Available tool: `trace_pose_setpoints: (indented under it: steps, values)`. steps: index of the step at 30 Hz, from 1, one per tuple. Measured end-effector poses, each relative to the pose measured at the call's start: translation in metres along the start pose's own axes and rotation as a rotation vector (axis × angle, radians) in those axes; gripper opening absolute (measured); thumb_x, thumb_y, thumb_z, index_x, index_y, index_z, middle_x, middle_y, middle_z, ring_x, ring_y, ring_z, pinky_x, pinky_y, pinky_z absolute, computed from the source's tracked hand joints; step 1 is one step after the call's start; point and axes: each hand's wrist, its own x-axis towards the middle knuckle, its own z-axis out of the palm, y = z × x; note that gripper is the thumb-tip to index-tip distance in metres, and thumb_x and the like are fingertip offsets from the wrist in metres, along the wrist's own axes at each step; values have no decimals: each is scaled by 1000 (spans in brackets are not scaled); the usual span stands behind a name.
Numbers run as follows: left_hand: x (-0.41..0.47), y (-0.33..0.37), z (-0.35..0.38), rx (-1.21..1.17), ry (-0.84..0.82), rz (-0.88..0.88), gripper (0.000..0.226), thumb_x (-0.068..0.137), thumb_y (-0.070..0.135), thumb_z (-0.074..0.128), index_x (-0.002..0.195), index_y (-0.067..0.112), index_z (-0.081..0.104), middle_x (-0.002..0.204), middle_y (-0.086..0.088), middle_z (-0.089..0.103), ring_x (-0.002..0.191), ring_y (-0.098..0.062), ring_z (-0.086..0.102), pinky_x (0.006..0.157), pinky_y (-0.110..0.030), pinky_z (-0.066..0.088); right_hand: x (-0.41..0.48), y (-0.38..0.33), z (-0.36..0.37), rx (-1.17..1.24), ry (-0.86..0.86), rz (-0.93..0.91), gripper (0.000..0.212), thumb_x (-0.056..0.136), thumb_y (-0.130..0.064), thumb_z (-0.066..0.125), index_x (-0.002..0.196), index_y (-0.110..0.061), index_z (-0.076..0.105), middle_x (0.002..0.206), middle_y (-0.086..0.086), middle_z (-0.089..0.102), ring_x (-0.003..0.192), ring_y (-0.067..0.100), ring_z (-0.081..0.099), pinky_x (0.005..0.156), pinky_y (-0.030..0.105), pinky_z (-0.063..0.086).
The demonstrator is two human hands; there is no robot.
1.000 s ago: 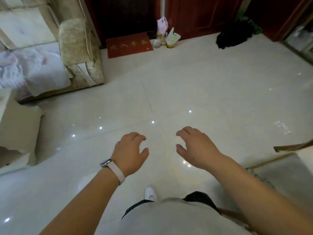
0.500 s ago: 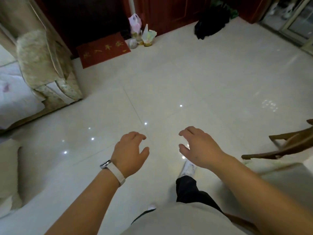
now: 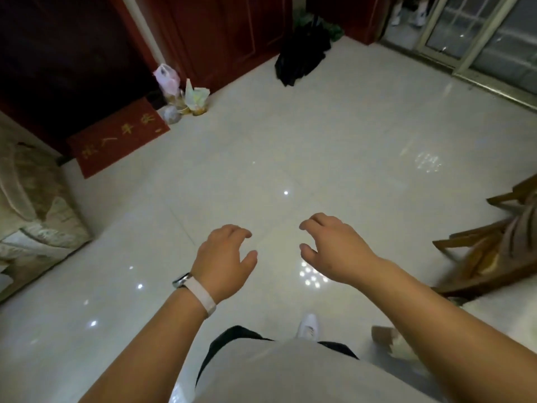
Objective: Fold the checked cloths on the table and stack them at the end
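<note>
**No cloths in sight yet; both hands empty**

Scanning left to right. A sofa (image 3: 32,216) is sitting at the left edge, with a red doormat (image 3: 116,138) and plastic bags (image 3: 183,94) by the door beyond it. The left hand (image 3: 223,257), wearing a watch (image 3: 186,279), is hovering over the tiled floor (image 3: 319,141). Its fingers (image 3: 238,231) are loosely curled and holding nothing. The right hand (image 3: 337,251) is hovering just beside it, likewise loose and empty. A wooden chair (image 3: 488,257) is leaning in at the right edge.

The checked cloths are not showing anywhere in this view. A pale surface (image 3: 505,312) at lower right may be the bench; I cannot tell.

I am expecting the cloths to be light, limp and hard to damage, sagging and sliding on themselves once lifted. I am planning to pinch two corners along one edge, one per hand, and keep that edge taut while folding.
</note>
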Motion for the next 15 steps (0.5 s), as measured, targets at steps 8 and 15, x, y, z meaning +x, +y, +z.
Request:
trace_pose_setpoints:
  steps: [8,15]
  values:
    - [121,14,-15,-7,-40,115,41,92,40,54,129,23,53,134,2,50,124,-18,43,102,-34,35,60,47,-30,93,41,219,47,96,-40,47,139,-22,46,139,-3,46,123,22,46,96,34,42]
    - [234,-16,-16,-78,-116,175,43,92,38,55,132,22,51,135,4,49,126,-17,40,103,-31,32,159,53,-48,122,17,332,46,95,-41,48,138,-24,46,139,-5,45,124,20,45,94,33,43]
